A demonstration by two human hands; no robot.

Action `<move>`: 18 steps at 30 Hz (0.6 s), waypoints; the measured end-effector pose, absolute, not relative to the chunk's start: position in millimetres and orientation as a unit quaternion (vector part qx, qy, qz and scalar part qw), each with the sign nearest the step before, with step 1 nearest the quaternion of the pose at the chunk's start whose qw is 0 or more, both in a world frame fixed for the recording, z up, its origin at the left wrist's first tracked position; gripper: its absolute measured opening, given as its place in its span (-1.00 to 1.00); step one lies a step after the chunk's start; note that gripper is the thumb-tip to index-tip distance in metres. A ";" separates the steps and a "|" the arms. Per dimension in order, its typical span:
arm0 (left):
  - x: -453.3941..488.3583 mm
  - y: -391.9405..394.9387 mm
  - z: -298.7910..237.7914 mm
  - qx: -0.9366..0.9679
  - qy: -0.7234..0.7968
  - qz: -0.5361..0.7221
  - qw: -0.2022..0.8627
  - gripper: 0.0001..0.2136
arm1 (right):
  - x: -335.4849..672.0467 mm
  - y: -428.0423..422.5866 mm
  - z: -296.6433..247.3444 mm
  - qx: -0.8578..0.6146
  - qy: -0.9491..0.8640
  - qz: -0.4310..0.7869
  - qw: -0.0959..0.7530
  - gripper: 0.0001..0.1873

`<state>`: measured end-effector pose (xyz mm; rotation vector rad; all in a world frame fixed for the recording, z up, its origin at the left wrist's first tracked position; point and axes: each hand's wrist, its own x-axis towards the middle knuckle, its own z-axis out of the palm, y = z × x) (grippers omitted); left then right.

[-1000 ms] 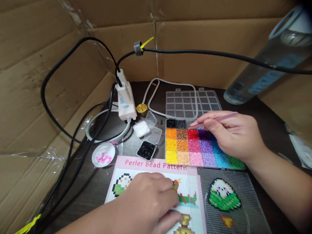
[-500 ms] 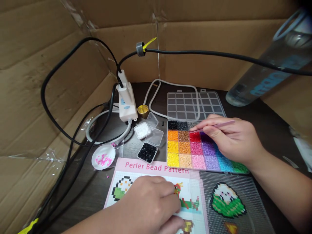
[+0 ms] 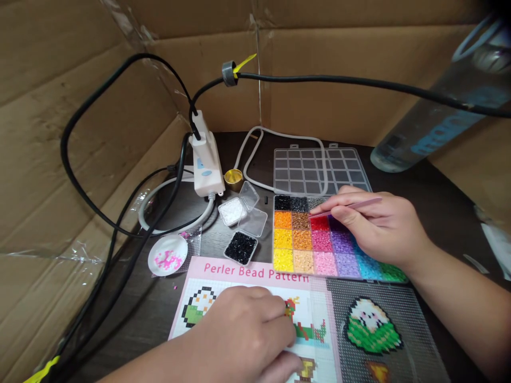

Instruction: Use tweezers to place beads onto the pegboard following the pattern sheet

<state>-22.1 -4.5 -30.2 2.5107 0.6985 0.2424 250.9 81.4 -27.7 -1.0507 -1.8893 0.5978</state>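
Observation:
My right hand [image 3: 383,229] is closed on pink tweezers [image 3: 359,205]. Their tip reaches the brown bead compartment of a sectioned bead box [image 3: 275,234] with beads sorted by colour; the hand covers part of its right side. My left hand [image 3: 251,330] lies over a paper sheet [image 3: 239,270] headed "Perler Bead Pattern", fingers loosely bent and thumb apart. It hides the middle of the printed designs. Right of it, a clear pegboard [image 3: 415,319] overlaps the sheet's edge and carries a white-and-green bead figure [image 3: 373,327] outlined in black, with a small orange-brown piece [image 3: 379,371] below.
Small cases of white beads [image 3: 232,211] and black beads [image 3: 240,248] stand open left of the box. A white dish [image 3: 167,256] holds pink beads. Behind are a power strip [image 3: 207,170], a gold cup [image 3: 233,178], a black cable [image 3: 339,80] and a bottle [image 3: 435,117]. Cardboard walls enclose the table.
The view has shifted very slightly. Both hands stay in place, and the tweezers' tip remains at the brown beads.

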 end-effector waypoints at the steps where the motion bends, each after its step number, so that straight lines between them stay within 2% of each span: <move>1: -22.5 -4.7 -30.3 0.926 0.257 0.091 0.261 -0.77 | 250.8 81.4 -27.9 -0.422 -0.759 0.238 0.435 -0.75; 18: -22.3 -3.9 -30.8 0.925 0.256 0.095 0.264 -0.75 | 251.7 82.3 -31.4 -0.429 -0.761 0.226 0.431 -0.74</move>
